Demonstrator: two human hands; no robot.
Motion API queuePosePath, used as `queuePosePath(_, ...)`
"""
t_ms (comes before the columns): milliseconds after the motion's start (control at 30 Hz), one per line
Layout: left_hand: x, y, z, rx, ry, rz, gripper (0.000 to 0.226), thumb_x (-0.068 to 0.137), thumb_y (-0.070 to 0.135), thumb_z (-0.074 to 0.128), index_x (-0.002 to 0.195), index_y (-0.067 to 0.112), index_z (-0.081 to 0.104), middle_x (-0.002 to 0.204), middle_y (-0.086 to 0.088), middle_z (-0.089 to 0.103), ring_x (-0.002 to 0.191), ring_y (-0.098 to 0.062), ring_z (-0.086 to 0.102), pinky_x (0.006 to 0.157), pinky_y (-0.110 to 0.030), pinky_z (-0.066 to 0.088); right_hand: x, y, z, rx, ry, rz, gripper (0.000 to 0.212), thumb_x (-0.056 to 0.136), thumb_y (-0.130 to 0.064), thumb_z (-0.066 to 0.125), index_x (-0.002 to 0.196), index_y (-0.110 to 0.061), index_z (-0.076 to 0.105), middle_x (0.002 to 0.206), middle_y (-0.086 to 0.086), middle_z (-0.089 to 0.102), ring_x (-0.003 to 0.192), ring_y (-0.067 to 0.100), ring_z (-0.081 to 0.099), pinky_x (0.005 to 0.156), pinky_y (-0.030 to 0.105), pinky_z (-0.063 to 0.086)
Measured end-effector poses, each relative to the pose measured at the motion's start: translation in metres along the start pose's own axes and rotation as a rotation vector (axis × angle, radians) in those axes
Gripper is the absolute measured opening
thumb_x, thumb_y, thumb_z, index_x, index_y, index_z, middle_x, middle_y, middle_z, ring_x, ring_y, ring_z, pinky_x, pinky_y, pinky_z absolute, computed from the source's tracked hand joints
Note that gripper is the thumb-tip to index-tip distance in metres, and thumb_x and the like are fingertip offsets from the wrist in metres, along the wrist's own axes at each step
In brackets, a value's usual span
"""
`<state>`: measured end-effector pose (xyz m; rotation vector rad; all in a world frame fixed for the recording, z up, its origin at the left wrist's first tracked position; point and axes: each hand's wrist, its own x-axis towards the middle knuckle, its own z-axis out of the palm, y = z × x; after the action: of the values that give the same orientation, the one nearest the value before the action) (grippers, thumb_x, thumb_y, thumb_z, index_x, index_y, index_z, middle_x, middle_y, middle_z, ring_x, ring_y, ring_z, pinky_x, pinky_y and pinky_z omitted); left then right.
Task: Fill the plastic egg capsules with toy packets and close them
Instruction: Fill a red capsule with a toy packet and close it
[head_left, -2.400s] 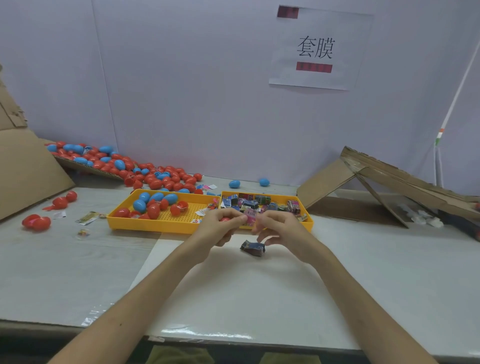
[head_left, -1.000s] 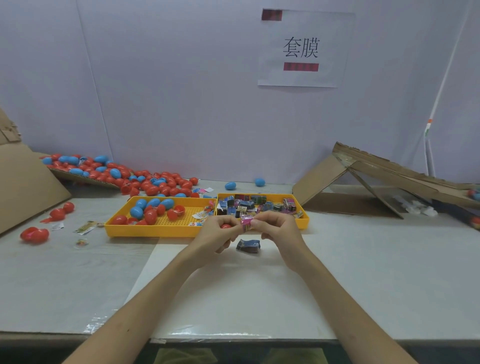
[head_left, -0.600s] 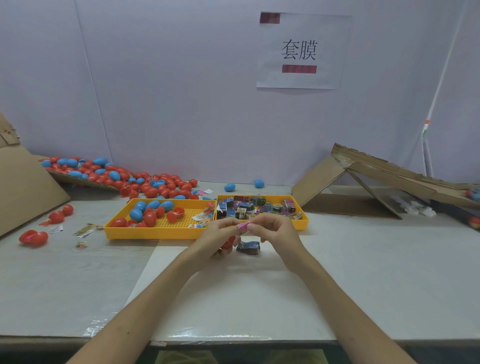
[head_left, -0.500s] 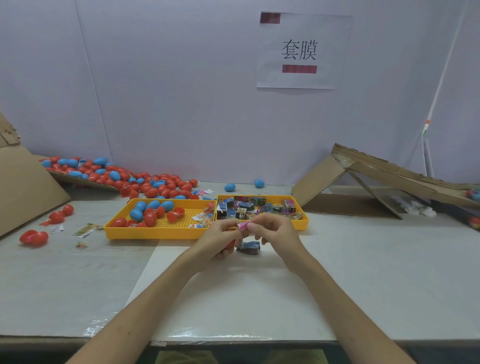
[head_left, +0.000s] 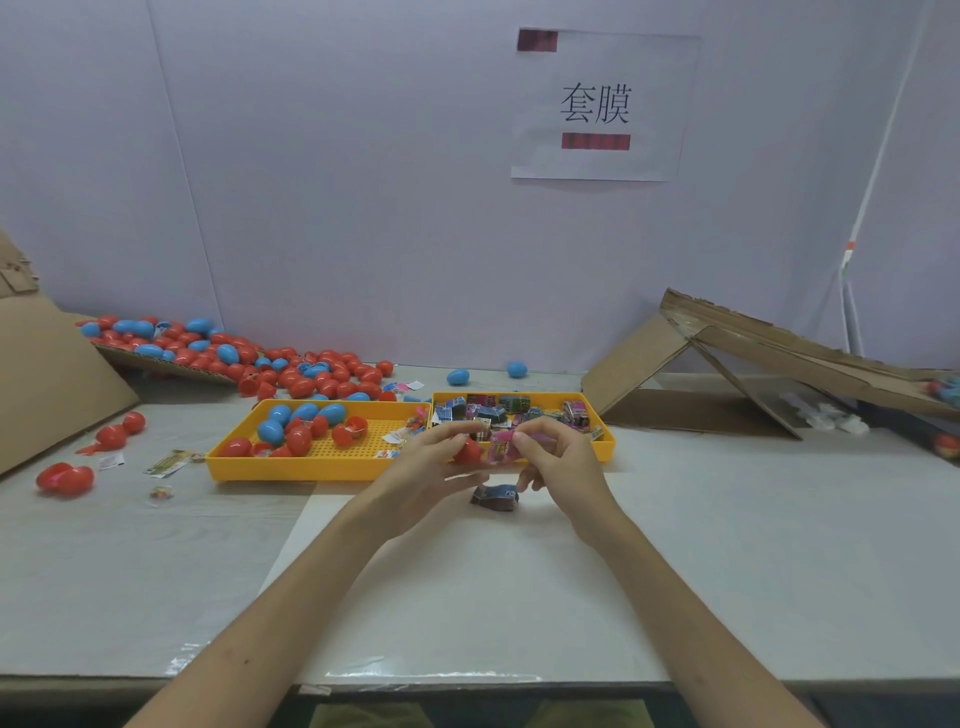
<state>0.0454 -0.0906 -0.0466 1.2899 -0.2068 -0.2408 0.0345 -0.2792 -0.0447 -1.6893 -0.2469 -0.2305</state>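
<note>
– Pale table (head_left: 727, 545) set against a lilac wall, yes? Where are the hands?
– Both are raised just above it, close to the front edge of two yellow trays. The left hand (head_left: 421, 483) holds a red capsule (head_left: 467, 451) at its fingertips, thumb on top and the lower fingers loosely spread beneath.
– And the other?
– The right hand (head_left: 561, 467) pinches a pink packet (head_left: 501, 449) between thumb and forefinger, the remaining fingers curled under. The packet sits just right of the capsule and touches it. Whether any of it is inside, I cannot tell.
– Anything below them?
– A dark blue packet (head_left: 494, 497) lies on the table under the gap between the hands, touching neither.
– The trays?
– The left tray (head_left: 291, 470) holds red and blue eggs, and the right tray (head_left: 602, 451) holds mixed packets. A heap of eggs (head_left: 311, 371) lies at the far left by the wall, where a paper sign (head_left: 602, 104) hangs.
</note>
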Motion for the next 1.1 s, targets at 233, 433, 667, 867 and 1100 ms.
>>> queuePosePath(233,-0.0027,0.003,-0.0017,0.024,0.103,0.052,0.015,0.093,0.029,0.069,0.104,0.024,0.078,0.097,-0.001,0.073,0.076,-0.011,0.069,0.071,-0.027,0.053,-0.0015,-0.0044,-0.0002,0.032,-0.029,0.008,0.027,0.097,-0.006,0.061,0.094,-0.03,0.075,0.078,-0.006,0.074,0.052,0.016,0.065,0.053,0.02,0.048)
queuePosePath(433,-0.0044,0.0043,-0.0009,-0.106,0.038,0.067,0.029,0.077,0.022,0.079,0.105,0.014,0.078,0.108,-0.014,0.073,0.094,-0.025,0.074,0.076,-0.028,0.06,-0.0021,-0.0061,-0.0011,0.085,-0.044,0.028,0.028,0.097,-0.004,0.061,0.099,-0.029,0.074,0.083,-0.005,0.076,0.057,0.019,0.07,0.054,0.021,0.049)
queuePosePath(667,-0.0043,0.003,-0.0028,0.108,0.024,0.077,0.031,0.076,0.034,0.08,0.107,0.027,0.079,0.1,0.0,0.077,0.086,-0.014,0.071,0.075,-0.027,0.055,-0.0022,-0.0068,-0.001,0.087,-0.048,0.034,0.027,0.097,-0.005,0.061,0.1,-0.028,0.074,0.083,-0.006,0.077,0.059,0.02,0.071,0.055,0.021,0.05)
queuePosePath(867,-0.0042,0.0025,-0.0018,0.08,0.004,0.082,0.03,0.073,0.026,0.082,0.103,0.025,0.08,0.096,-0.001,0.077,0.086,-0.014,0.071,0.076,-0.024,0.056,-0.0036,-0.0075,-0.0004,0.065,-0.055,0.028,0.027,0.097,-0.004,0.059,0.094,-0.025,0.076,0.083,-0.006,0.077,0.061,0.019,0.072,0.056,0.021,0.05)
queuePosePath(1100,-0.0044,0.0031,-0.0008,0.048,-0.043,0.074,0.026,0.093,0.018,0.069,0.118,0.018,0.075,0.106,-0.007,0.076,0.095,-0.021,0.073,0.079,-0.026,0.058,-0.0034,-0.005,-0.0018,-0.007,0.002,-0.047,0.018,0.093,-0.008,0.068,0.09,-0.024,0.075,0.079,-0.006,0.077,0.061,0.017,0.073,0.056,0.019,0.051)
